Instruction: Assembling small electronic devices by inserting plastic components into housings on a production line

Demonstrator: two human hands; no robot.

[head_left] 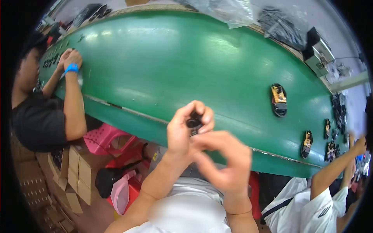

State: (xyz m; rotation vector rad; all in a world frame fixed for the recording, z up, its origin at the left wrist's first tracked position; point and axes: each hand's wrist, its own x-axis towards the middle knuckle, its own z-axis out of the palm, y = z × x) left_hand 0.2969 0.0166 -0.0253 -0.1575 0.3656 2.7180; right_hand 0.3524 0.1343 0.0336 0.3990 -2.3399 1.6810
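Over the near edge of the green work surface, my left hand [178, 132] is closed round a small black part [194, 121]. The part shows between the thumb and curled fingers; its exact kind cannot be made out. My right hand [229, 159] is just to the right and nearer to me, smeared by motion. Its fingers are bent, with the tips close to the left palm and the lower end of the part. Whether they grip anything is not visible.
The green surface [155, 70] stretches across. Oblong black housings with yellowish insides, one nearest [279, 100], lie at the right. A co-worker's hands [70, 58] work at far left; another person's arm [334, 167] reaches in at right. Pink stool [105, 139] and cardboard boxes [79, 174] stand lower left.
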